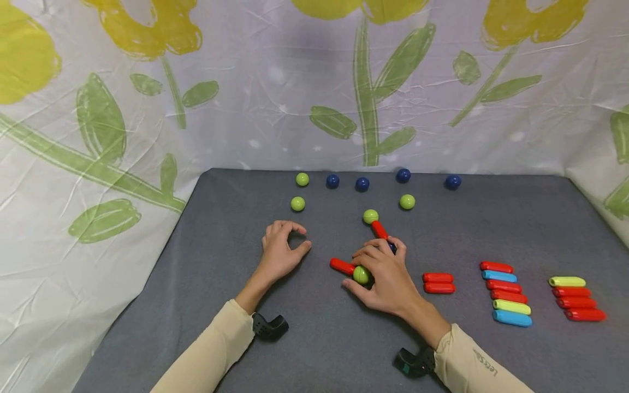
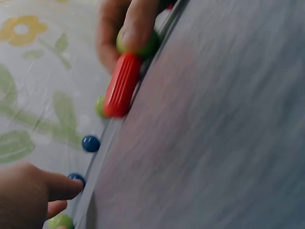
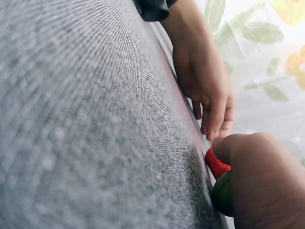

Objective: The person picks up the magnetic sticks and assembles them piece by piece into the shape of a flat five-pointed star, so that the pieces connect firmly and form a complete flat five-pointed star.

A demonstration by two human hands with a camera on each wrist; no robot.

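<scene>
My right hand grips a green ball, thumb on the near side and fingers curled over the far side. A red stick joins that ball and points left; its ribbed side shows in the left wrist view. Just beyond the hand, another red stick runs between a second green ball and a blue ball, which the fingers partly cover. To the left, my left hand holds nothing, its thumb and fingers bent apart over the table.
Blue balls and loose green balls lie along the back of the grey table. On the right are two red sticks, a column of mixed sticks and another column. A flowered cloth hangs behind.
</scene>
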